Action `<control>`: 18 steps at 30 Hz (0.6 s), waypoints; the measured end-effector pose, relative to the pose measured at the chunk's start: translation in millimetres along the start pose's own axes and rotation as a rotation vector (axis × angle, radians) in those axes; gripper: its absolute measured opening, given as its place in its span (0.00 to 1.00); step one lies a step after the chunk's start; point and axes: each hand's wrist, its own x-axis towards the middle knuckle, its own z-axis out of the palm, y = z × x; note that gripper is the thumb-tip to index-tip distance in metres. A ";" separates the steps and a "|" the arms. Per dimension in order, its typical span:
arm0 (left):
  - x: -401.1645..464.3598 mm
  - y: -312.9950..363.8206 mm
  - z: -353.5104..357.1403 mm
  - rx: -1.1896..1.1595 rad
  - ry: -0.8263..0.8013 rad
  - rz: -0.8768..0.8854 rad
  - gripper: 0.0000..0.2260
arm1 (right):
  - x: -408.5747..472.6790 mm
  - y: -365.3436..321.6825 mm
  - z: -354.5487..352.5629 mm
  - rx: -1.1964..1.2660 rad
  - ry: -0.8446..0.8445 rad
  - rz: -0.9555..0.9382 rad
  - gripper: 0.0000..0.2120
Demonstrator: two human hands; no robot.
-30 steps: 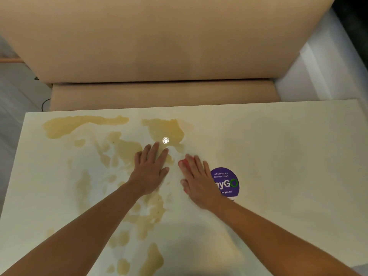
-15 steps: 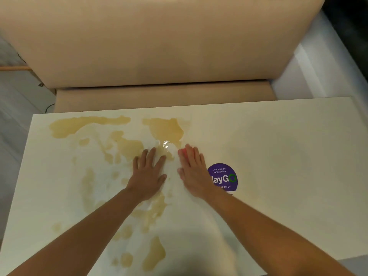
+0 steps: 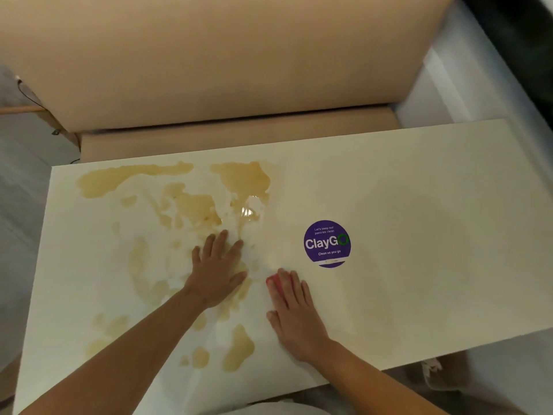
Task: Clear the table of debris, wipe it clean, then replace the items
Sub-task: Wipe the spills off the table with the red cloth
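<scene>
A white table (image 3: 419,235) carries brown liquid stains (image 3: 242,178) over its left half, soaked into what looks like a thin white paper sheet (image 3: 98,250) with creases. My left hand (image 3: 217,280) lies flat on the wet patch with its fingers spread and straight. My right hand (image 3: 294,319) presses flat on a small pink pad or cloth (image 3: 273,281); only its tip shows past my fingers. A glossy wet spot lies just beyond my left fingertips.
A round purple "ClayGo" sticker (image 3: 326,244) sits on the table to the right of my hands. A beige sofa (image 3: 209,55) runs along the table's far edge. A white ledge (image 3: 463,85) is at the right, and a brown box (image 3: 446,372) stands below the table's near right corner.
My right hand slid back toward me with the pink thing, uncovering the whole purple sticker. My left hand drew back slightly and stays flat.
</scene>
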 end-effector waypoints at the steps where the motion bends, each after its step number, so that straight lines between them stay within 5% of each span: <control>1: -1.2 -0.5 0.2 -0.008 0.003 -0.004 0.35 | -1.3 -0.2 -1.3 0.012 -0.007 -0.008 0.32; 18: -1.5 1.6 -1.1 -0.039 -0.012 -0.038 0.35 | -19.0 10.8 -7.1 0.075 -0.013 -0.059 0.31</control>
